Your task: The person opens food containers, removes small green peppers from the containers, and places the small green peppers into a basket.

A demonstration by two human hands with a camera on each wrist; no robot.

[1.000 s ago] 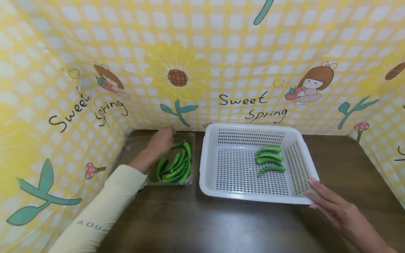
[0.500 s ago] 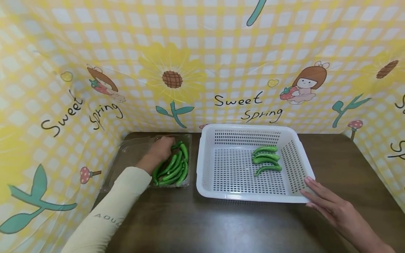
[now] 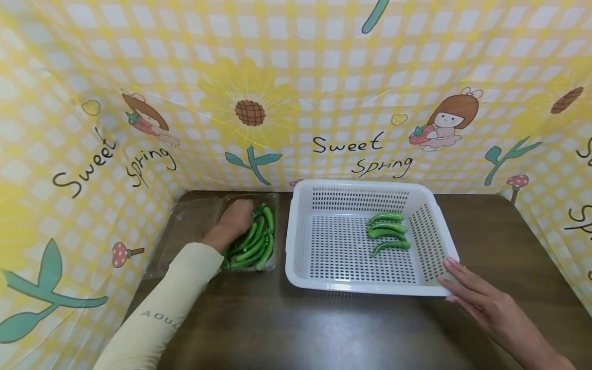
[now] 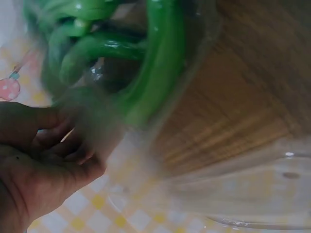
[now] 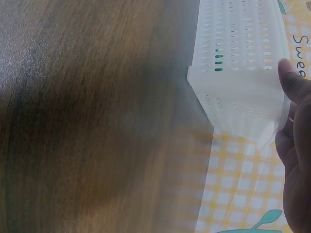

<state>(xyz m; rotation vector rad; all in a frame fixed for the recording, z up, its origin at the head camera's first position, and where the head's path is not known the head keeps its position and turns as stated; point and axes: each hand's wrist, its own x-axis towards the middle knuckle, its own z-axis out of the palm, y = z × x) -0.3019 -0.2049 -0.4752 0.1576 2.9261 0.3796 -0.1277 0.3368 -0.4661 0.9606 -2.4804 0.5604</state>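
At the clear plastic box (image 3: 276, 259) on the left, my left hand (image 3: 237, 218) reaches in with curled fingers. They pinch a green chili pepper (image 3: 259, 209) near the far side; the fingertips are mostly hidden in the head view and blurred behind the plastic in the left wrist view. Several more green peppers (image 3: 252, 252) lie heaped in that box. My right hand (image 3: 490, 303) holds the near right corner of a white perforated basket (image 3: 361, 285), fingers over the rim (image 5: 283, 97). Inside the basket, several peppers (image 3: 388, 227) lie in a row toward the right.
The box's clear lid (image 3: 185, 226) lies folded open to the left, by the patterned cloth (image 3: 277, 77) that hangs at the back and sides. Brown wooden table (image 3: 324, 334) shows in front of the basket and to its right.
My left hand has lowered into the clear box and closed its fingers at a pepper by the far side. The right hand stays on the basket corner; the head view has shifted slightly.
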